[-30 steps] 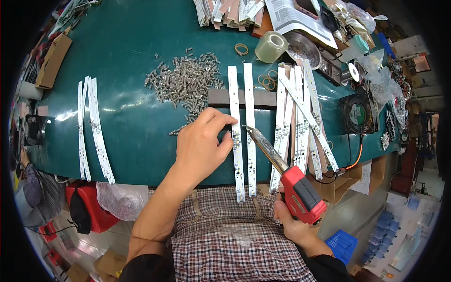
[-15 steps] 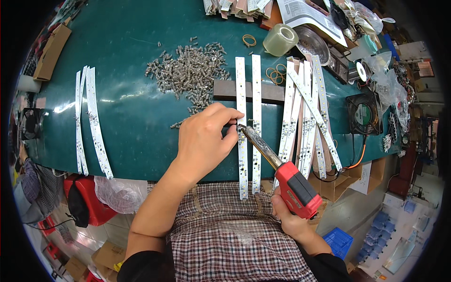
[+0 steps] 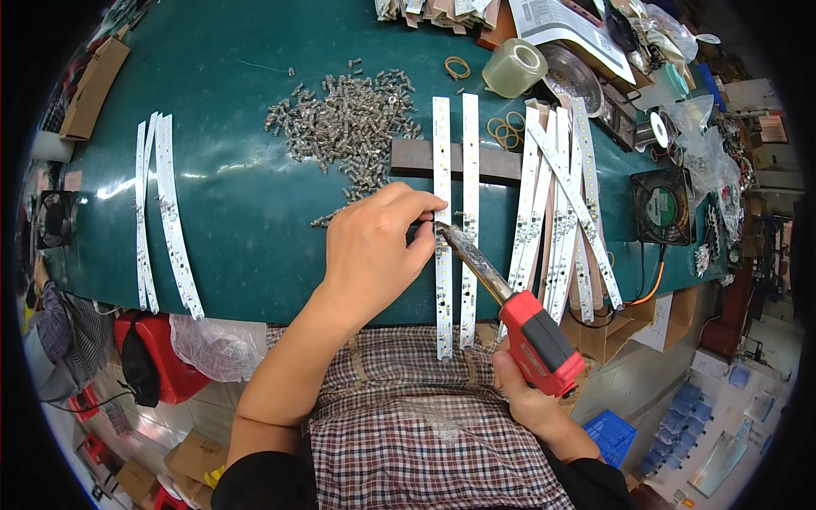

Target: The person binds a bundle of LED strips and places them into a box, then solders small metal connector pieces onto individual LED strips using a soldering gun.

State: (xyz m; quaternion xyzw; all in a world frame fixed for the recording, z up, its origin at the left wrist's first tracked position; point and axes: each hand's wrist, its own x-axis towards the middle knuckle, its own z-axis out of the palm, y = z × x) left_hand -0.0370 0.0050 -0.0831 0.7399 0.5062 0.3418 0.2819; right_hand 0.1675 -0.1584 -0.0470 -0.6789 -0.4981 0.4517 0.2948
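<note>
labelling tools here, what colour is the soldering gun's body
The soldering gun's body is red and dark grey, best seen in the head view.

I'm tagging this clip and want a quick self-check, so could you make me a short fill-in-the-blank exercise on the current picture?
1. The right hand holds a soldering iron with a ____ and black handle.
2. Of the two white strips lying across the dark bar, the left hand is at the ____ one.
3. The pile of small metal parts lies on a ____ tabletop.
4. The blue crate is on the person's ____ side.

Missing words: red; left; green; right.
</note>
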